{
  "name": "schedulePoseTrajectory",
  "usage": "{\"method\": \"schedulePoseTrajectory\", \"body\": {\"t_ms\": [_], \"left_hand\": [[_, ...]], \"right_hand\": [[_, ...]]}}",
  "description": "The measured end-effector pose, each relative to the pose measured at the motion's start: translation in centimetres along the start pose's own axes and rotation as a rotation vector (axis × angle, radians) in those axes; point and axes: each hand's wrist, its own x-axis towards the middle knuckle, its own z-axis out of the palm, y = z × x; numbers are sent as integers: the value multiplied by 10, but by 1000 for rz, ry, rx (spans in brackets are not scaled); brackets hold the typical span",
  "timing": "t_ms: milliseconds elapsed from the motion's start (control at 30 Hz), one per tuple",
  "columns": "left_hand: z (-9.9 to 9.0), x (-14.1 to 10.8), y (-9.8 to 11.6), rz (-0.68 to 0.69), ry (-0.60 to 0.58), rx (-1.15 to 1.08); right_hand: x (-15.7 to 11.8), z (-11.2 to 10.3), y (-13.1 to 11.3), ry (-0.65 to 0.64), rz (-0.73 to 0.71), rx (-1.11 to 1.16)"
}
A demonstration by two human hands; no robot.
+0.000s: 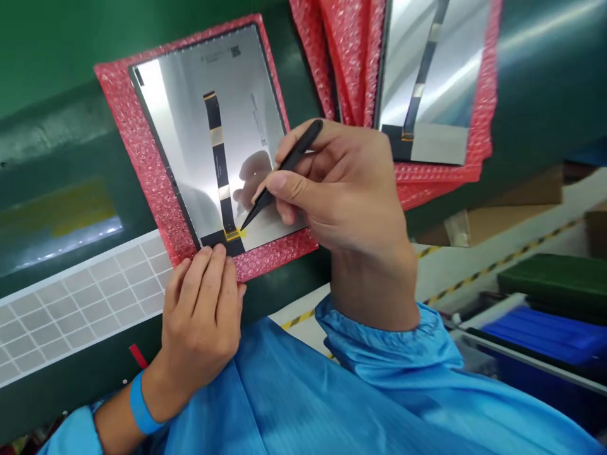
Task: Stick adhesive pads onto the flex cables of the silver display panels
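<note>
A display panel (180,139) with a silvery back lies on a red bubble-wrap bag (128,126). A dark flex cable (220,164) runs along it down to a small yellow tape (232,234) at the lower edge. My right hand (341,183) is closed round black tweezers (284,174), whose pointed tip is beside the yellow tape; whether the tip touches it I cannot tell. My left hand (203,309) lies with its fingers stretched out and side by side, fingertips resting on the panel's black lower edge just below the tape.
To the right, another display panel (441,95) lies on stacked red bubble-wrap bags (351,57). A white-lined grid sheet (90,303) is on the green table (47,38) at left. Beyond the table's edge are cardboard (507,218) and a blue bin (545,332).
</note>
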Motion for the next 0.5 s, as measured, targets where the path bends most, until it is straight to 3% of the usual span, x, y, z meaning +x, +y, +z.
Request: {"method": "schedulePoseTrajectory", "body": {"t_ms": [300,500], "left_hand": [[-5,2,5,-49,-43,-62],[-6,3,3,-55,-76,-90]], "right_hand": [[0,-3,-1,28,43,-91],[2,1,-4,75,-5,-136]]}}
